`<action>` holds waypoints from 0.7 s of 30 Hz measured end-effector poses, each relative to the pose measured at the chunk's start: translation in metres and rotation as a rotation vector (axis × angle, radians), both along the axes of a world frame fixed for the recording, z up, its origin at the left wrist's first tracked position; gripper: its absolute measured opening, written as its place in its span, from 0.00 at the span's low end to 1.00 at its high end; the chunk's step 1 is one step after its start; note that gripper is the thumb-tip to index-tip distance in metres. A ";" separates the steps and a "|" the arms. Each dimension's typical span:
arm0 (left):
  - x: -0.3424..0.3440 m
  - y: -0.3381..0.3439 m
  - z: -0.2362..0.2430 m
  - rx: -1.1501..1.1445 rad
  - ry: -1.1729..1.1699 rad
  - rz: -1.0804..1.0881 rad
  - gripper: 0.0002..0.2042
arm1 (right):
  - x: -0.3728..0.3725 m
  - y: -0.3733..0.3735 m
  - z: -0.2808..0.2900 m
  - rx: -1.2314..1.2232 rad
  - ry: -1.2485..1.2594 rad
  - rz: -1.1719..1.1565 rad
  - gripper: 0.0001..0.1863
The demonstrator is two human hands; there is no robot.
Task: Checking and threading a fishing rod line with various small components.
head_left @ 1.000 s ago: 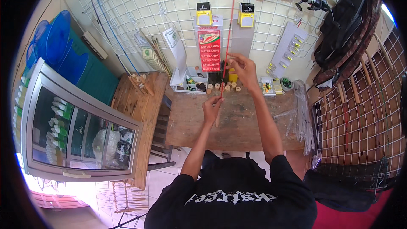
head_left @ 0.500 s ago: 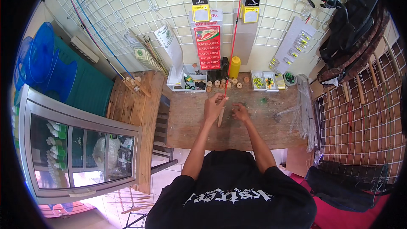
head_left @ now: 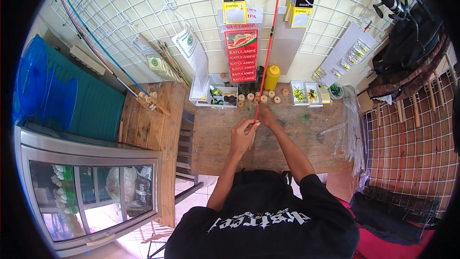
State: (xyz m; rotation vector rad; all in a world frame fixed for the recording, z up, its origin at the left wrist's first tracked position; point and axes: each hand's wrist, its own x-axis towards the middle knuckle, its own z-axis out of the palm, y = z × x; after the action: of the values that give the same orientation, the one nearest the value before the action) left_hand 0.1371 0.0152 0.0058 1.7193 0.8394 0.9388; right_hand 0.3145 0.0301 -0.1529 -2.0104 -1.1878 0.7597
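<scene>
A thin red fishing rod rises from my hands over the worktable, leaning slightly to the right toward its far end. Near the rod's lower end, my left hand is closed on it in a pinch. Part of a pale wooden handle shows just below those fingers. My right hand reaches farther forward and is curled at the rod above my left hand; its fingertips are partly hidden. Behind the hands, several round cork rings lie in a cluster at the back of the table.
The wooden worktable backs onto a white wire grid with hanging packets. A yellow squeeze bottle, a white organizer box and small lure trays line its back. Clear plastic sleeves lie at the right; a glass cabinet stands left.
My right hand has moved forward and left from beside the rod to the rod itself, above my left hand. The left hand keeps its pinch. The whole view has shifted slightly.
</scene>
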 end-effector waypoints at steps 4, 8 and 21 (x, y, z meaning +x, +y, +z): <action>0.010 0.010 0.003 -0.077 0.060 -0.012 0.07 | -0.006 0.010 -0.005 0.207 -0.205 0.120 0.36; 0.014 0.015 -0.004 0.049 0.030 -0.029 0.07 | -0.014 0.012 0.025 0.144 -0.125 0.119 0.41; 0.024 0.016 -0.008 0.008 -0.016 -0.062 0.07 | -0.010 0.009 0.001 0.024 -0.458 0.246 0.45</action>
State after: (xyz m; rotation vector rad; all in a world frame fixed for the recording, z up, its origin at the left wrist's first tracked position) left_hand 0.1616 0.0314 -0.0020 1.7328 0.7687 0.9143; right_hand 0.3042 0.0390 -0.1515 -2.1063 -1.7196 0.3994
